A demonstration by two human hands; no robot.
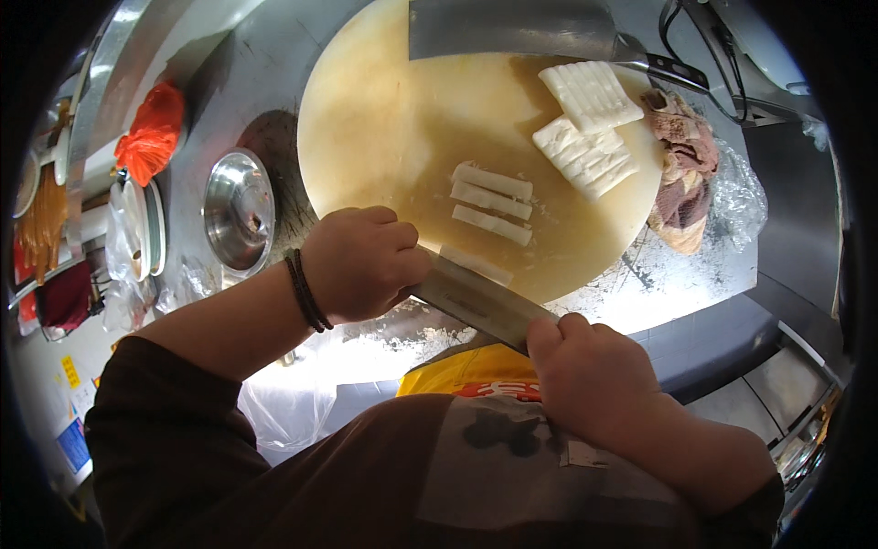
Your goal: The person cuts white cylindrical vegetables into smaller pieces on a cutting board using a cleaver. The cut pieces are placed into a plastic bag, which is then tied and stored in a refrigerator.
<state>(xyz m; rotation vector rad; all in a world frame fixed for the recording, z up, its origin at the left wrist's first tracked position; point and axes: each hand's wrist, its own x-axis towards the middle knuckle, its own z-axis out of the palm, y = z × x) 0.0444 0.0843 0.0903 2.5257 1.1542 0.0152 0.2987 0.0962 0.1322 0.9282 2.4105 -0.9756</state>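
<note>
My right hand (597,370) is closed around the handle end of a broad metal knife (480,298), probably a cleaver; the handle itself is hidden. My left hand (370,267) grips the blade's far end with bent fingers. The blade lies slantwise over the near edge of a round cutting board (370,137). Just beyond it is one pale strip (477,264), partly covered by the blade. Three more white strips (490,199) lie side by side farther in. Two ridged white slabs (590,96) of food, one partly over the other, rest at the board's right.
A second cleaver (514,27) lies across the board's far edge. Right of the board are a crumpled cloth (682,165) and clear plastic wrap (737,195). At left stand a steel bowl (239,211) and a red plastic bag (152,130) on the metal worktop (267,62).
</note>
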